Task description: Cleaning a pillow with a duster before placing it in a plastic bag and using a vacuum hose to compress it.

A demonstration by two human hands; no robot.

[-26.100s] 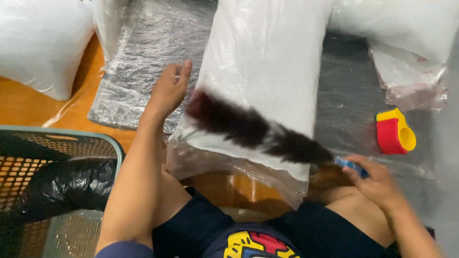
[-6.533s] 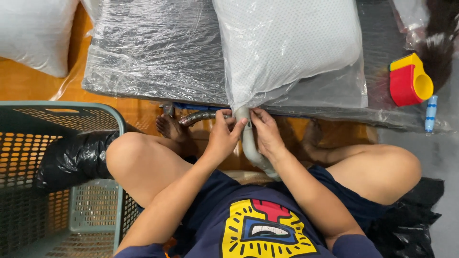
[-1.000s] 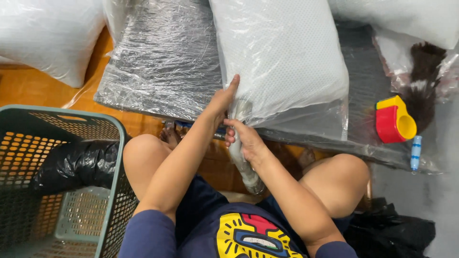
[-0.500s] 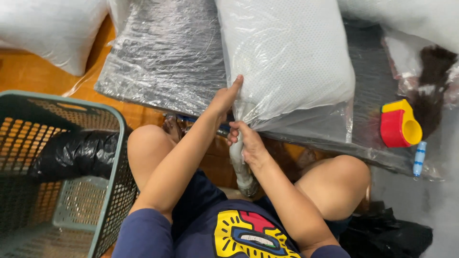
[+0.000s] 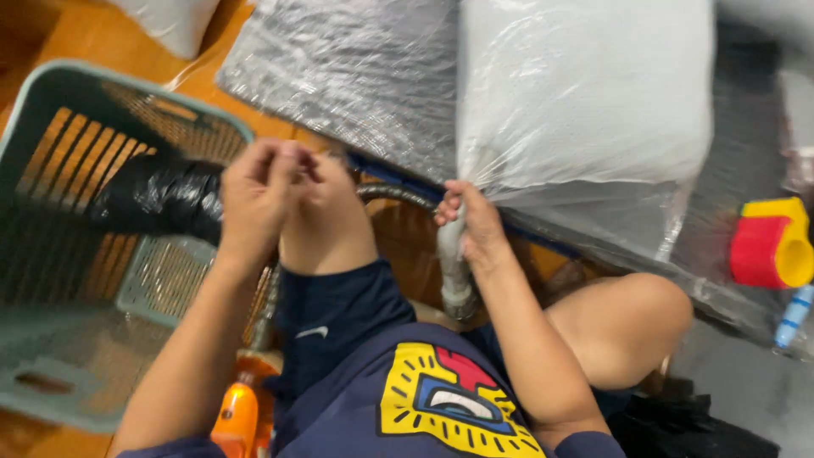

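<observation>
A clear plastic bag stuffed with white filling (image 5: 585, 93) lies on a silvery sheet (image 5: 356, 76). My right hand (image 5: 468, 222) pinches the gathered neck of this bag, where a grey hose (image 5: 454, 271) goes in. My left hand (image 5: 259, 191) has come away from the bag and hovers over my raised left knee, fingers curled shut with nothing visible in them. I sit cross-legged on a wooden floor in a dark blue shirt with a yellow and red print.
A teal plastic basket (image 5: 51, 280) with a black bag (image 5: 157, 199) in it stands at the left. A red and yellow tape dispenser (image 5: 772, 242) and a blue pen (image 5: 794, 314) lie at the right. An orange bottle (image 5: 236, 416) stands by my left arm.
My left hand left the bag's corner and drew back toward the basket side. My right hand still holds the bag's neck. The view has swung closer and to the left.
</observation>
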